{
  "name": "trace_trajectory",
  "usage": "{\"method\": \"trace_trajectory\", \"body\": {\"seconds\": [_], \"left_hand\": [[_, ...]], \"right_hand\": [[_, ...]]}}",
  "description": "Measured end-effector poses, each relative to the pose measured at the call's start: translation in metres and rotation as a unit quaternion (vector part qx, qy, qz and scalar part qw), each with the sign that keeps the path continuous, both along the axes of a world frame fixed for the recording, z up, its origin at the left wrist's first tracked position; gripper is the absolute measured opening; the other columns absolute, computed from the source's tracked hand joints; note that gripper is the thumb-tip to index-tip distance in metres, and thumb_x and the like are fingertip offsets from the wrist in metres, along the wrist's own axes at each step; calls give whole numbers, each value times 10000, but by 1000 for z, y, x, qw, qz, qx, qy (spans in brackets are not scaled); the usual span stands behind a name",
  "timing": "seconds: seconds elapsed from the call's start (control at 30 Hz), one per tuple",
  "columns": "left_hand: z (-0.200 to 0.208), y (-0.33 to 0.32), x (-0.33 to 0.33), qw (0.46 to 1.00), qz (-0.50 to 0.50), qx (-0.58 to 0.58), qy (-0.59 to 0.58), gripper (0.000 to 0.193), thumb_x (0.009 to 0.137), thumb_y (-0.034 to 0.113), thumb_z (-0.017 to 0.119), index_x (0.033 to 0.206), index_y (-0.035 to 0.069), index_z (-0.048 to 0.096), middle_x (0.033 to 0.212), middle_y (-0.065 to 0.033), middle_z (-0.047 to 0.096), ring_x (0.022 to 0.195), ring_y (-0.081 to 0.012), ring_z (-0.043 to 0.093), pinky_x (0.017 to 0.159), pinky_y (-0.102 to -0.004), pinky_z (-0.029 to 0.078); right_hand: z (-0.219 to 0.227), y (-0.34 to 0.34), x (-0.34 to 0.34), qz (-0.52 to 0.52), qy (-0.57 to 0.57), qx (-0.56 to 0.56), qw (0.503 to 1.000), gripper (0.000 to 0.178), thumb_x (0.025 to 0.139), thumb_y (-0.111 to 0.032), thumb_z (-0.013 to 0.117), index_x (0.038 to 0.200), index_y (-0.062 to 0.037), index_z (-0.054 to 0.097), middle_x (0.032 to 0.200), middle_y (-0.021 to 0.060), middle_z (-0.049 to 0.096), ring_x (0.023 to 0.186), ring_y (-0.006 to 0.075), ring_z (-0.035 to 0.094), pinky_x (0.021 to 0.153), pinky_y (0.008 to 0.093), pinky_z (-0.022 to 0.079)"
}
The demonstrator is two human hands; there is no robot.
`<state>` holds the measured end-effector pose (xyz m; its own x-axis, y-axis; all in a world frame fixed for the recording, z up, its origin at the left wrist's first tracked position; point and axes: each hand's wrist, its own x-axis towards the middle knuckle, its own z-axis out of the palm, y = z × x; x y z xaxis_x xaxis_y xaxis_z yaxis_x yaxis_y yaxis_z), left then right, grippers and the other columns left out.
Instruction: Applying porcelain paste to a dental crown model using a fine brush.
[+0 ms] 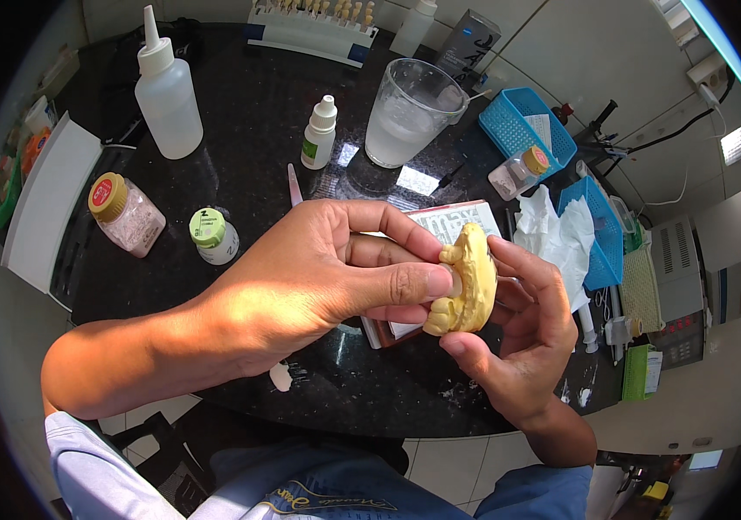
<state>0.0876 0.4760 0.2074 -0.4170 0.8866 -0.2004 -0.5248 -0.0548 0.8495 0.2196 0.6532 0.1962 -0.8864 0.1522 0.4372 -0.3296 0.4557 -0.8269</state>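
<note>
A yellow dental cast (475, 290) is held up above the counter, turned on its side with its teeth toward the left. My right hand (531, 329) grips its right side between the fingertips and thumb. My left hand (327, 269) closes on the toothed side, its thumb pressed over the middle teeth and its index fingertip near the upper end. A small pale piece (455, 279) shows at the left thumb tip; whether it is separate from the cast I cannot tell. Behind the hands, a paper-topped pad (470, 217) lies on the counter, partly hidden.
On the black counter (249, 104) stand a squeeze bottle (171, 108), a glass cup of cloudy liquid (401, 130), a dropper bottle (318, 134), a gold-lidded jar (128, 217) and a green-lidded bottle (213, 238). Crumpled tissue (552, 234) and blue baskets (509, 130) are at right.
</note>
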Motion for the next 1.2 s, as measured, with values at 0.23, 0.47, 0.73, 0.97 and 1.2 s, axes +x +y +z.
{"method": "trace_trajectory", "body": {"seconds": [0.23, 0.47, 0.73, 0.97, 1.2], "left_hand": [[0, 0, 1, 999, 8, 16, -38, 299, 870, 92, 698, 1094, -11, 528, 974, -132, 684, 880, -146, 689, 784, -246, 584], [-3, 1, -2, 999, -5, 8, -47, 278, 868, 83, 698, 1070, -5, 529, 967, -126, 686, 840, -136, 693, 732, -221, 592], [-1, 5, 1, 999, 11, 18, 30, 452, 828, 161, 755, 1162, 3, 495, 1002, -82, 636, 862, -104, 656, 675, -189, 556], [8, 7, 7, 978, 76, -3, 193, 566, 785, 224, 804, 1215, -1, 513, 1135, -65, 566, 990, -107, 596, 736, -221, 529], [-1, 13, 5, 976, 74, 65, 196, 410, 849, 113, 724, 1196, -39, 568, 1085, -125, 659, 993, -143, 640, 866, -263, 536]], "right_hand": [[4, 1, 0, 25, -5, -25, 999, 706, 699, -47, 839, 1295, 76, 481, 1173, 167, 568, 1055, 231, 631, 881, 340, 567], [8, -1, 1, 56, -31, -90, 994, 683, 716, -37, 823, 1301, 70, 486, 1136, 152, 583, 1059, 229, 630, 900, 329, 553], [22, 4, 2, 87, -139, -225, 961, 630, 787, -22, 757, 1337, 58, 460, 1214, 148, 580, 1076, 215, 621, 914, 337, 540], [21, 12, -2, 222, -241, -422, 846, 568, 964, -343, 462, 1351, 70, 416, 1190, 205, 604, 1038, 272, 649, 858, 375, 566], [17, 16, -1, 207, -230, -540, 783, 573, 994, -374, 359, 1343, 80, 373, 1094, 273, 619, 852, 330, 693, 733, 356, 602]]}}
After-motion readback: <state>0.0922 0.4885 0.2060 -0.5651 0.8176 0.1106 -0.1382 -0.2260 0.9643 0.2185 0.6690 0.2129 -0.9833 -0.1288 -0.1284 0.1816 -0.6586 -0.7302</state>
